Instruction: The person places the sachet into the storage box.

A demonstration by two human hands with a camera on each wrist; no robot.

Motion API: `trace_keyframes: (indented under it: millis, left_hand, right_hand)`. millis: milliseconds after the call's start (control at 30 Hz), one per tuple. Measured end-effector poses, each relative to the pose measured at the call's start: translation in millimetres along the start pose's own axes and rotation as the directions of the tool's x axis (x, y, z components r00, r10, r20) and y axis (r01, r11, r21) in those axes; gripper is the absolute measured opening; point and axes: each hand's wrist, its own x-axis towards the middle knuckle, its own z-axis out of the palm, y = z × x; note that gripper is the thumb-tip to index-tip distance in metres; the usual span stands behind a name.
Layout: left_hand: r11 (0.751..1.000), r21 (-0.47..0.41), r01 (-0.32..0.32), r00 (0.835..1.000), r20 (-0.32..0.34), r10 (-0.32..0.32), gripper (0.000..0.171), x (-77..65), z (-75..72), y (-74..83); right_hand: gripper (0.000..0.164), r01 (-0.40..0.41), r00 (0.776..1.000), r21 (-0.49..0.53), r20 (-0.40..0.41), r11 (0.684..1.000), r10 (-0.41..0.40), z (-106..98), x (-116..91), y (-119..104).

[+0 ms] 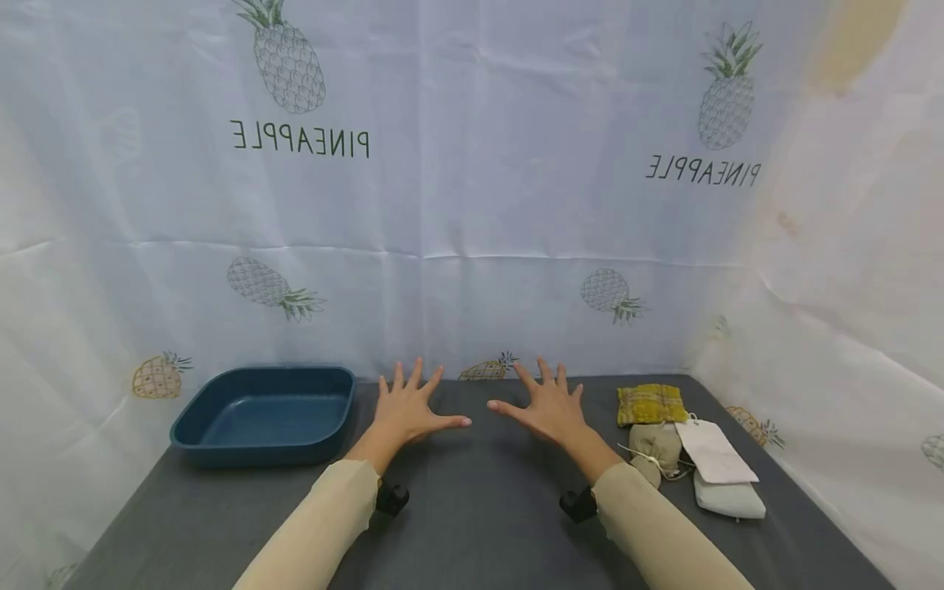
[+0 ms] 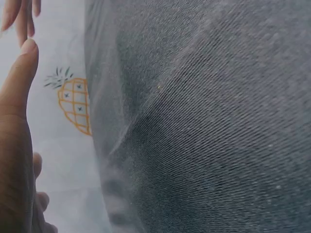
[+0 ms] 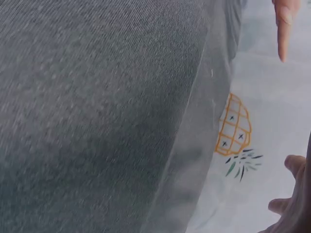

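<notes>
Both hands reach forward above the dark grey table (image 1: 472,516), fingers spread and straight, thumbs pointing toward each other with a gap between. My left hand (image 1: 407,412) holds nothing; a blue rectangular basin (image 1: 258,456) stands to its left. My right hand (image 1: 553,410) is likewise bare. To its right lies a group of small items: a yellow plaid pouch (image 1: 651,405), a beige drawstring pouch (image 1: 656,444), a white tag-like piece (image 1: 714,451) and a white packet (image 1: 730,498). In the left wrist view, the left thumb (image 2: 19,80) shows at the left edge.
A white curtain (image 1: 472,197) printed with pineapples hangs behind the table and along both sides. Each wrist wears a black device, the left one (image 1: 392,497) and the right one (image 1: 578,504). The table's right edge runs just beyond the small items.
</notes>
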Motion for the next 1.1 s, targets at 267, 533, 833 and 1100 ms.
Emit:
trace_keyframes:
  millis: [267,533,833,1100]
  left_hand:
    - [0.997,-0.027,-0.071,0.996,-0.050,0.070,0.112,-27.4,-15.6,-3.3]
    - [0.991,-0.056,-0.118,0.978,-0.179,0.106,0.098,-76.7,-43.0,-42.0]
    - [0.994,-0.111,0.004,0.942,-0.333,-0.041,0.085,-127.4,-72.6,-121.2]
    - [0.933,-0.342,0.109,0.831,-0.484,-0.275,0.080,-150.8,-65.7,-202.4]
  right_hand:
    - [0.091,0.006,1.000,0.185,-0.012,0.983,-0.003,17.5,1.7,-23.4]
    - [0.077,0.091,0.990,0.564,-0.142,0.821,-0.012,31.6,1.2,-63.8]
    - [0.082,0.101,0.992,0.756,-0.127,0.646,-0.007,39.8,2.4,-120.0]
    - [0.088,0.134,0.991,0.799,-0.118,0.586,-0.066,65.0,4.1,-161.7]
